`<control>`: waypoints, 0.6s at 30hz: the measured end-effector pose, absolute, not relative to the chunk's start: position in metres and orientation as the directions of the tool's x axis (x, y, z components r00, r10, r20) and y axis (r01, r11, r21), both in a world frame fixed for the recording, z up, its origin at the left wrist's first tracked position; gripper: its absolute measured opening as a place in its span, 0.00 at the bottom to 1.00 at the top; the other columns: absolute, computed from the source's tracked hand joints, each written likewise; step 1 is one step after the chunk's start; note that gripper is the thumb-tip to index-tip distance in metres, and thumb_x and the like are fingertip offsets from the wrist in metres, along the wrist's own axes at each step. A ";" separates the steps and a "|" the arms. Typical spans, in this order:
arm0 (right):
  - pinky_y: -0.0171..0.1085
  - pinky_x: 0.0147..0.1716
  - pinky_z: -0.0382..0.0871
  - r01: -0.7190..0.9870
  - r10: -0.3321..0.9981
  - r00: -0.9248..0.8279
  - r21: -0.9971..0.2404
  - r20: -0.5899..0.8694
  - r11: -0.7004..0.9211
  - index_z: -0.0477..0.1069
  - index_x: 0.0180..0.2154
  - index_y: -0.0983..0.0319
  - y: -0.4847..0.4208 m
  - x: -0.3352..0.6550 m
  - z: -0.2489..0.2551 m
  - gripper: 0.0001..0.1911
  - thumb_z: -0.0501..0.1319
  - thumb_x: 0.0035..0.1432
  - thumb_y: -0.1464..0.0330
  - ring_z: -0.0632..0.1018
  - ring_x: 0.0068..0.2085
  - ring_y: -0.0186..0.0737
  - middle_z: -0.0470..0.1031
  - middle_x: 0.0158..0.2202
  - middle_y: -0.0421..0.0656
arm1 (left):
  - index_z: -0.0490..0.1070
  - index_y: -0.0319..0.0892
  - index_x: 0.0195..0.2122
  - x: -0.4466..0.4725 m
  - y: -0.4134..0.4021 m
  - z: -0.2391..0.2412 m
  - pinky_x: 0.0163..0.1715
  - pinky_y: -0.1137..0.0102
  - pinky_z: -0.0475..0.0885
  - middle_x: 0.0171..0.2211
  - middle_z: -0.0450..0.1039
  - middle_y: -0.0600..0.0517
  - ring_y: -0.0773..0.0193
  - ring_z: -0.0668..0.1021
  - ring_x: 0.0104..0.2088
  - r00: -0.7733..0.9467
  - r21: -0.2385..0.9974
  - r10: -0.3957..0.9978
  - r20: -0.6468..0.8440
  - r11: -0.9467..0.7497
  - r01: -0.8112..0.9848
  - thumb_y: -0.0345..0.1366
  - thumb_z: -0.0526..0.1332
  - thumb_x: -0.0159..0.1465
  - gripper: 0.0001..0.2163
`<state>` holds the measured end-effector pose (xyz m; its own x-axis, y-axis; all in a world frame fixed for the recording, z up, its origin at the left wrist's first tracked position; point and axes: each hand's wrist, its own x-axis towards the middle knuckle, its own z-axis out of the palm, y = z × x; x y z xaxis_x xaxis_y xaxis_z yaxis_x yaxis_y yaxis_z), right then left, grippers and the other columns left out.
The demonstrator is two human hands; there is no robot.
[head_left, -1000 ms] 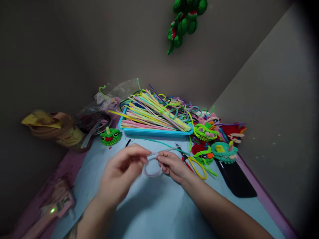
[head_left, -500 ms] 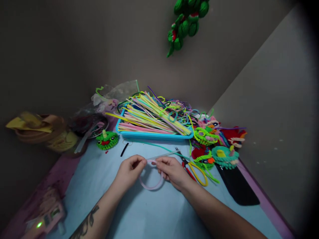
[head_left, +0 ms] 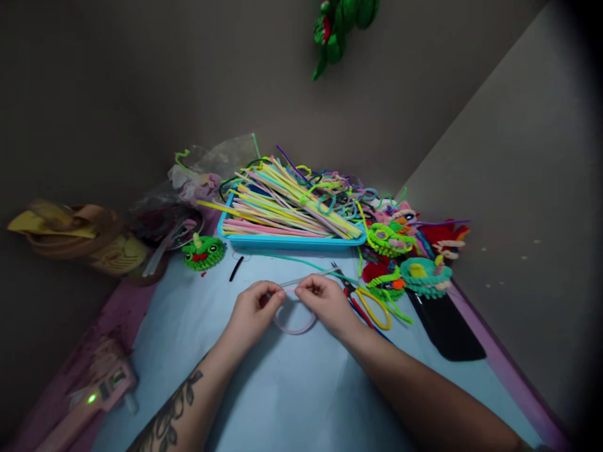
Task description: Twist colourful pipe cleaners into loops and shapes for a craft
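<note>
A pale lilac pipe cleaner (head_left: 294, 332) is bent into a round loop above the table. My left hand (head_left: 254, 312) pinches its left side between thumb and forefinger. On the right, my right hand (head_left: 328, 306) pinches the other side, fingers curled in. A short stretch of the loop runs between the two fingertips. Just behind the hands is a thin greyish stick (head_left: 325, 272); whether it touches them I cannot tell. Pliers (head_left: 346, 285) with dark jaws lie right of my right hand, partly under a yellow pipe cleaner loop (head_left: 374, 307).
A blue tray (head_left: 292, 242) heaped with pipe cleaners (head_left: 282, 201) stands at the back. Green fuzzy figure (head_left: 205, 252) and short black piece (head_left: 236, 269) lie left. More figures (head_left: 426, 276) and a black flat object (head_left: 447, 329) are right. A pink glue gun (head_left: 101, 389), lit green, sits front left.
My hands keep their pinch on the pipe cleaner; its loop looks smaller and the right fingers have shifted along it. The whole scene sits slightly higher in view as the camera tilts.
</note>
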<state>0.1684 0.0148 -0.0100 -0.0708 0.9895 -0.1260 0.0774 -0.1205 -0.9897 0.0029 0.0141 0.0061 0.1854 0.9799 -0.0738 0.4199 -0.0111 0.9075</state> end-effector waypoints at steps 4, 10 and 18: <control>0.32 0.25 0.60 0.137 0.993 -0.090 -0.988 -0.080 -0.067 0.66 0.23 0.61 0.013 0.168 -0.011 0.07 0.61 0.49 0.66 0.66 0.24 0.32 0.66 0.21 0.37 | 0.72 0.40 0.26 0.005 0.014 0.006 0.25 0.73 0.61 0.24 0.70 0.53 0.66 0.68 0.25 0.182 0.886 0.982 -0.057 -0.034 0.462 0.41 0.57 0.57 0.10; 0.32 0.26 0.60 0.272 0.994 -0.111 -0.961 0.021 0.051 0.68 0.24 0.61 0.008 0.167 -0.013 0.04 0.58 0.50 0.71 0.66 0.25 0.33 0.66 0.23 0.38 | 0.69 0.39 0.22 0.007 0.015 0.007 0.25 0.73 0.62 0.20 0.67 0.55 0.66 0.68 0.24 0.199 0.919 0.972 -0.128 0.041 0.392 0.39 0.57 0.55 0.09; 0.32 0.26 0.61 0.293 0.989 -0.143 -0.952 0.048 0.088 0.68 0.24 0.61 0.009 0.169 -0.011 0.05 0.58 0.50 0.71 0.67 0.26 0.34 0.68 0.24 0.39 | 0.72 0.39 0.26 0.005 0.015 0.009 0.27 0.72 0.63 0.24 0.70 0.53 0.65 0.69 0.26 0.215 0.903 0.969 -0.120 0.017 0.428 0.40 0.56 0.56 0.10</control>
